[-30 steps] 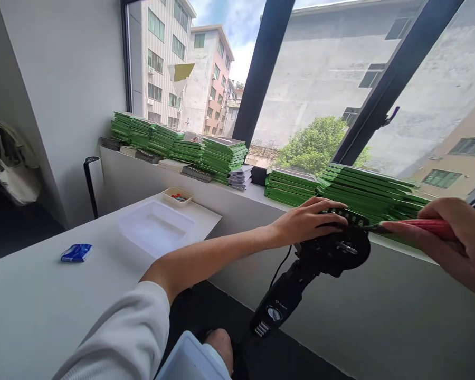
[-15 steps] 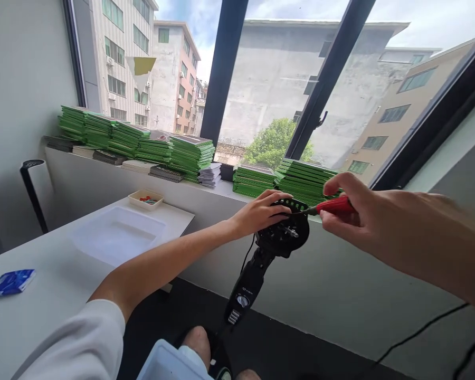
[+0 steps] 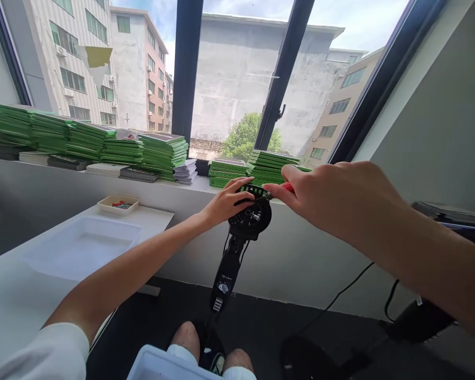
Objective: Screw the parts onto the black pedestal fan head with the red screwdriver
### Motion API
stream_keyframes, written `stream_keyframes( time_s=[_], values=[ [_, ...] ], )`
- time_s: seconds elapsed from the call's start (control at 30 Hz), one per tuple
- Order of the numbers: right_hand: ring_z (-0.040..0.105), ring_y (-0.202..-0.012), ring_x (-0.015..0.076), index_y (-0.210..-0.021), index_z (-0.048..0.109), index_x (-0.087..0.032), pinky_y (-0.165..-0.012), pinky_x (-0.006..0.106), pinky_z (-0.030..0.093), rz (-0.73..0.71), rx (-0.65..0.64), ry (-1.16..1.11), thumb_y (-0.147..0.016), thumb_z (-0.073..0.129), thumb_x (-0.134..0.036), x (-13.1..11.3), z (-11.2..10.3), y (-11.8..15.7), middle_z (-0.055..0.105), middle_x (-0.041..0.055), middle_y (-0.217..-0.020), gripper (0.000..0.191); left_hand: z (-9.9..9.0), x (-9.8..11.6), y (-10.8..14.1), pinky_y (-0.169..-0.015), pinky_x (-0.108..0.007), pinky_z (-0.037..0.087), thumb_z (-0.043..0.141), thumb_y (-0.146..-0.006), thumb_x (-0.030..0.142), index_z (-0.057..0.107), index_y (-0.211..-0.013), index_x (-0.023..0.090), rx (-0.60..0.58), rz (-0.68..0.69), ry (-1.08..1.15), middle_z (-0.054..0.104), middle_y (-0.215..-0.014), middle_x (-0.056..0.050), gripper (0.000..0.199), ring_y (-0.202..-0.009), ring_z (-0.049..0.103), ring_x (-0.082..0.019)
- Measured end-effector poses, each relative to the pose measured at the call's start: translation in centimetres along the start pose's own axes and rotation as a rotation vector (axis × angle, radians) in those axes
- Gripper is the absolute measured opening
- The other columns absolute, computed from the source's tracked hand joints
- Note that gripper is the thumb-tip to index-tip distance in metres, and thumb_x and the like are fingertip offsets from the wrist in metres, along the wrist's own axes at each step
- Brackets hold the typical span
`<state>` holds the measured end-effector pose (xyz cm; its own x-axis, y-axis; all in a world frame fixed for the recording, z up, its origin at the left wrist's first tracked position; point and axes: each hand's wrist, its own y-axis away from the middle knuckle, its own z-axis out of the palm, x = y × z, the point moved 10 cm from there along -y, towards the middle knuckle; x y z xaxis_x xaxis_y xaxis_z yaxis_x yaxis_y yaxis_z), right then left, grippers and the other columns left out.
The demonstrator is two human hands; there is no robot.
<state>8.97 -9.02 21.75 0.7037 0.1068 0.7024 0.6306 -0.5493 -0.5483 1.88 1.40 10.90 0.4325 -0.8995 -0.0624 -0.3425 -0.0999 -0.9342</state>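
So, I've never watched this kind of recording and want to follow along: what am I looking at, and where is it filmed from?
There is no machine arm here: both bare hands belong to the person wearing the camera. Every picture comes from that one head camera, looking forward and down.

The left hand touches the round black head of a stand with a dial. The right hand holds a red-handled tool, its shaft pointing towards that head; the tip is hard to make out.

At the person's left, the white table bears a translucent tray and a small box of coloured pieces. Green-edged stacks stand along the windowsill.
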Motion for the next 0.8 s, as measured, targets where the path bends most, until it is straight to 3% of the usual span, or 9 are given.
stream_keyframes(
  time_s=[0.17,0.27,0.33,0.43,0.5,0.57,0.63,0.73,0.8],
  values=[
    [0.027,-0.027,0.0071,-0.109,0.059,-0.02,-0.04,0.025,0.018,-0.077,-0.05,-0.278,-0.088,0.055,-0.053,-0.8,0.7,0.3,0.04,-0.0079,-0.035,0.04,0.6,0.2,0.2,-0.11,-0.052,0.05,0.055,-0.098,0.03,0.068,-0.109,0.022,-0.045,0.031,0.022,0.058,-0.144,-0.012,0.019,-0.137,0.05,-0.025],
    [0.026,-0.029,0.0081,-0.098,0.062,-0.02,-0.041,0.027,0.016,-0.023,0.067,-0.098,-0.094,0.045,-0.053,-0.2,-0.1,0.4,0.038,-0.0051,-0.035,0.037,1.0,0.4,0.3,-0.113,-0.052,0.048,0.052,-0.099,0.025,0.066,-0.114,0.021,-0.1,0.041,0.034,0.057,-0.145,-0.013,0.021,-0.14,0.048,-0.026],
    [0.027,-0.03,0.0085,-0.089,0.062,-0.02,-0.04,0.027,0.017,-0.005,0.035,-0.064,-0.094,0.044,-0.055,-0.1,0.3,0.5,0.04,-0.0035,-0.036,0.039,0.9,0.5,0.2,-0.114,-0.052,0.047,0.051,-0.099,0.024,0.063,-0.117,0.021,-0.121,0.036,0.046,0.056,-0.145,-0.014,0.022,-0.141,0.047,-0.026],
    [0.027,-0.029,0.0075,-0.103,0.061,-0.02,-0.04,0.025,0.017,-0.037,-0.066,-0.202,-0.088,0.054,-0.052,-0.7,1.2,0.5,0.043,-0.0056,-0.037,0.036,0.6,0.7,0.2,-0.115,-0.052,0.047,0.05,-0.1,0.026,0.06,-0.117,0.02,-0.127,0.021,0.063,0.056,-0.145,-0.014,0.021,-0.14,0.047,-0.026],
    [0.028,-0.031,0.0079,-0.108,0.061,-0.02,-0.042,0.026,0.017,-0.012,-0.014,-0.199,-0.09,0.054,-0.05,-0.6,0.5,0.4,0.043,-0.0049,-0.038,0.036,0.4,0.7,0.2,-0.114,-0.051,0.047,0.05,-0.1,0.026,0.062,-0.113,0.02,-0.113,0.028,0.061,0.057,-0.144,-0.015,0.019,-0.14,0.048,-0.026],
    [0.03,-0.033,0.009,-0.101,0.064,-0.02,-0.044,0.027,0.019,0.029,0.026,-0.137,-0.094,0.046,-0.053,-0.4,-0.3,0.4,0.042,-0.0031,-0.039,0.038,0.3,0.9,0.4,-0.114,-0.051,0.047,0.049,-0.1,0.025,0.063,-0.112,0.019,-0.094,0.051,0.055,0.058,-0.143,-0.015,0.019,-0.14,0.048,-0.026],
    [0.031,-0.034,0.0092,-0.104,0.063,-0.019,-0.045,0.027,0.021,0.02,-0.074,-0.168,-0.094,0.045,-0.053,-0.8,0.0,0.3,0.044,-0.0032,-0.041,0.04,0.4,1.0,0.5,-0.114,-0.051,0.047,0.05,-0.1,0.025,0.062,-0.116,0.02,-0.078,0.072,0.054,0.057,-0.144,-0.015,0.021,-0.141,0.047,-0.026],
    [0.036,-0.036,0.0102,-0.124,0.054,-0.014,-0.046,0.025,0.025,-0.004,-0.273,-0.233,-0.096,0.043,-0.046,-1.6,0.8,0.7,0.05,-0.0033,-0.045,0.044,0.4,0.9,0.7,-0.114,-0.052,0.047,0.05,-0.1,0.025,0.06,-0.121,0.02,-0.059,0.069,0.067,0.057,-0.144,-0.015,0.023,-0.141,0.047,-0.026],
    [0.043,-0.041,0.0135,-0.119,0.057,-0.011,-0.048,0.027,0.027,0.021,-0.276,-0.139,-0.1,0.032,-0.044,-1.4,0.3,0.9,0.052,0.0008,-0.047,0.045,0.3,0.8,0.8,-0.113,-0.052,0.049,0.05,-0.1,0.025,0.061,-0.118,0.02,-0.041,0.064,0.074,0.058,-0.142,-0.015,0.022,-0.14,0.048,-0.026]
  ],
)
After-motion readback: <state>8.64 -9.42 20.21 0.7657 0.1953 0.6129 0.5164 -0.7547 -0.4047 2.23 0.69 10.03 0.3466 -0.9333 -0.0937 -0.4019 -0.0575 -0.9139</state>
